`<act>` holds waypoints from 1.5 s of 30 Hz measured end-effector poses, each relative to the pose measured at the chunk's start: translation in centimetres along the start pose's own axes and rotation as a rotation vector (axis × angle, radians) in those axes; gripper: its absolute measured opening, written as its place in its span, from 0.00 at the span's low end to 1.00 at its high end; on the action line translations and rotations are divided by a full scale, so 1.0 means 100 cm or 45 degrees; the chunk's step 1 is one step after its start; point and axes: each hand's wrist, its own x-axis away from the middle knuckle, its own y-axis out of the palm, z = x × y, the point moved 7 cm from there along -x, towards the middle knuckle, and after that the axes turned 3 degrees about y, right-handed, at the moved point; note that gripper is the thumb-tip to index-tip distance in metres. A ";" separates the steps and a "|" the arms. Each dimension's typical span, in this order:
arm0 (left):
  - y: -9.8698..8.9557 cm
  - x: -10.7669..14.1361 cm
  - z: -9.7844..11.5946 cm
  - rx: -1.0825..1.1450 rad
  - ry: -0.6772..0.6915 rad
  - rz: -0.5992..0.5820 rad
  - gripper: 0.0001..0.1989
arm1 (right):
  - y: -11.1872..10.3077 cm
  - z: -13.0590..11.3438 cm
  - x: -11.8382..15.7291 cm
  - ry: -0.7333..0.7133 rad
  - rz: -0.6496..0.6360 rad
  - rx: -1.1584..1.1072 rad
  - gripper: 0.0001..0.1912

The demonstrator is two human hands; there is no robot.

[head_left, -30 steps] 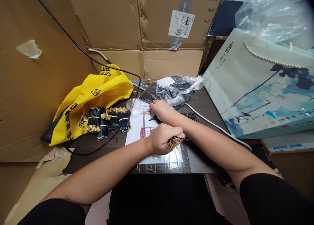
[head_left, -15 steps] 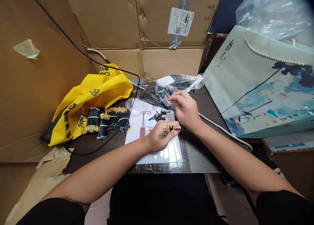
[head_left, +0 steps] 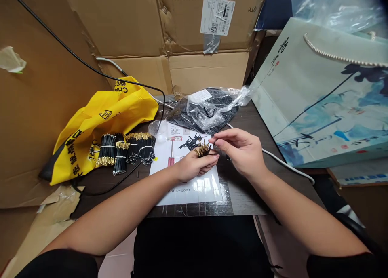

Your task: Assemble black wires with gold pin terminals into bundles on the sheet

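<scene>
My left hand (head_left: 197, 165) is closed around a bundle of thin black wires with gold terminals (head_left: 202, 149), whose gold ends stick up above the fist. A dark wire end pokes out past its thumb toward the right. Thumb and forefinger of my right hand (head_left: 241, 150) pinch a small dark piece that looks like a short black tube (head_left: 213, 142), close beside the gold ends. Behind my left hand, a loose pile of short black tubes (head_left: 190, 141) lies on a printed sheet (head_left: 188, 196). My palm hides the lower part of the bundle.
Several banded bundles of black wires (head_left: 120, 159) stand at left by a yellow bag (head_left: 103, 108). A clear plastic bag of black parts (head_left: 209, 108) lies behind, near a clear cup (head_left: 157, 128). Cardboard (head_left: 209, 74) walls the back; a paper gift bag (head_left: 318, 108) stands right.
My right hand has come down and right, its fingertips now at the bundle. My left hand has turned so the gold ends point more upward. The view has shifted slightly.
</scene>
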 end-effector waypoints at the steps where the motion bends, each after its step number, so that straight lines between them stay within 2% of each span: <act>1: 0.000 0.000 0.000 -0.015 0.002 -0.002 0.20 | 0.000 -0.001 0.001 0.003 0.017 -0.006 0.08; 4: 0.001 -0.001 -0.002 -0.057 0.028 -0.003 0.19 | 0.000 -0.004 0.004 -0.011 0.049 0.011 0.07; 13: 0.001 -0.001 0.002 -0.201 0.113 0.019 0.16 | 0.001 -0.009 0.005 -0.025 0.011 0.090 0.06; 21: -0.003 -0.003 0.000 -0.258 0.121 0.060 0.17 | -0.001 -0.026 0.005 -0.253 -0.011 0.324 0.06; 34: -0.005 -0.003 0.009 -0.429 0.222 0.162 0.15 | 0.000 -0.031 0.007 -0.387 -0.044 0.451 0.09; 37: -0.007 -0.003 0.012 -0.546 0.279 0.173 0.14 | 0.000 -0.032 0.008 -0.430 -0.034 0.503 0.09; 41: -0.012 -0.003 0.016 -0.840 0.346 0.206 0.14 | 0.001 -0.034 0.008 -0.502 -0.015 0.566 0.10; 45: -0.013 -0.001 0.023 -1.040 0.452 0.233 0.16 | 0.005 -0.041 0.010 -0.641 -0.062 0.622 0.11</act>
